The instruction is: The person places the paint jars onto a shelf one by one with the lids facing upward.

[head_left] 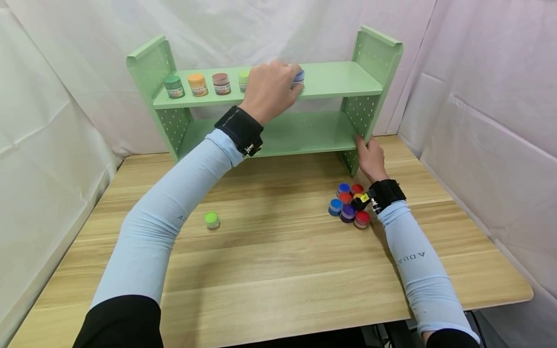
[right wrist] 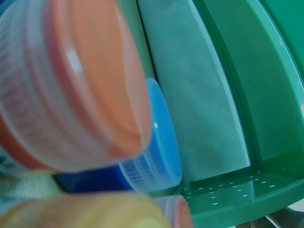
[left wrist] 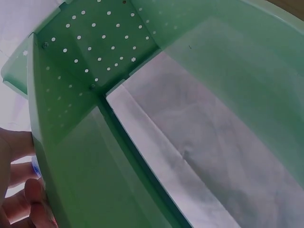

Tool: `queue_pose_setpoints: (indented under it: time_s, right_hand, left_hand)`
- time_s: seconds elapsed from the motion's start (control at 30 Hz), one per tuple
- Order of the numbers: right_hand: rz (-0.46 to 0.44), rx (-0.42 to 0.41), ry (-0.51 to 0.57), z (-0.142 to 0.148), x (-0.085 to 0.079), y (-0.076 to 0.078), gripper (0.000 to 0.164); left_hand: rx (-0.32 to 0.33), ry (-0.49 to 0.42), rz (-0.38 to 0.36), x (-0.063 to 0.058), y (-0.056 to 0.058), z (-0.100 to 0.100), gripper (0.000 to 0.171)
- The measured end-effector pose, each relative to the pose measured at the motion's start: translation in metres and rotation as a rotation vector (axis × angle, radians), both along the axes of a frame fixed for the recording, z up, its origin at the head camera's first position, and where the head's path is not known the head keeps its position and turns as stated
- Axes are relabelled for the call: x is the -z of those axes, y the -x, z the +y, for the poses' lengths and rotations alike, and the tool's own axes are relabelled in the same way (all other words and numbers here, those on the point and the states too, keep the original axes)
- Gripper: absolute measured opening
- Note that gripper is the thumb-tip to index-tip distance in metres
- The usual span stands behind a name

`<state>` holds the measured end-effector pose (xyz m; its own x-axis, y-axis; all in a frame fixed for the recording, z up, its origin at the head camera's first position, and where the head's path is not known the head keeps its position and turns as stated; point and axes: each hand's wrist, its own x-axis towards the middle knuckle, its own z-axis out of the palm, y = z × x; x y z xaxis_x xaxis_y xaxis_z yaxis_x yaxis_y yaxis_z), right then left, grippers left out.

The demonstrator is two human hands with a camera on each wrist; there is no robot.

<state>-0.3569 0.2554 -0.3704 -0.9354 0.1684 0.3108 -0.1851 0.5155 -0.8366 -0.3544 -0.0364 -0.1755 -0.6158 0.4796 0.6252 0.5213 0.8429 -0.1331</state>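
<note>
On the upper board of a green two-tier shelf (head_left: 335, 77), my left hand (head_left: 270, 92) pinches a small paint jar with a blue-violet lid (head_left: 299, 76) between thumb and fingers. Just left of that hand, a light green jar (head_left: 243, 81) is partly covered by it. In the left wrist view, fingers (left wrist: 19, 142) show at the shelf's front edge, with only a sliver of blue beside them. My right hand (head_left: 372, 159) grips the front edge of the shelf's right side panel (head_left: 361, 116), level with the lower board.
Brown (head_left: 221, 84), orange (head_left: 197, 84) and dark green (head_left: 174, 87) jars stand along the upper board. A lime-lidded jar (head_left: 212, 221) sits alone on the wooden table (head_left: 270, 270). Several jars, including a purple-lidded one (head_left: 347, 213), cluster below the right wrist; an orange-red jar (right wrist: 95, 80) looms in its view.
</note>
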Motion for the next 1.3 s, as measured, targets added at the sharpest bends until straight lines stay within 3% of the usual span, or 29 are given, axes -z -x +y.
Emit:
queue_pose_setpoints:
  time_s: [0.23,0.43,0.63,0.77,0.97,1.1,1.3]
  right_hand:
    - [-0.004,0.008,-0.001,0.001,0.0,-0.001,0.072]
    - [-0.013,0.008,0.004,0.004,-0.001,-0.003,0.074]
    - [-0.014,-0.002,0.017,0.005,-0.002,-0.006,0.074]
    - [-0.013,-0.004,0.016,0.006,-0.002,-0.006,0.074]
    - [-0.012,0.001,0.006,0.006,0.0,-0.006,0.073]
    - [-0.01,0.002,0.004,0.006,0.001,-0.007,0.073]
    - [0.001,-0.003,0.013,0.004,0.001,-0.006,0.073]
  left_hand:
    - [-0.003,0.017,-0.018,-0.002,-0.004,0.001,0.033]
    - [0.002,0.003,-0.014,0.001,-0.016,-0.004,0.029]
    - [0.093,-0.064,0.088,0.011,-0.031,-0.019,0.022]
    - [0.144,-0.079,0.115,0.032,-0.045,-0.036,0.022]
    - [0.142,-0.079,0.026,0.074,-0.058,-0.065,0.022]
    - [0.144,-0.077,-0.077,0.096,-0.064,-0.085,0.023]
    - [0.141,-0.11,-0.309,0.124,-0.071,-0.114,0.026]
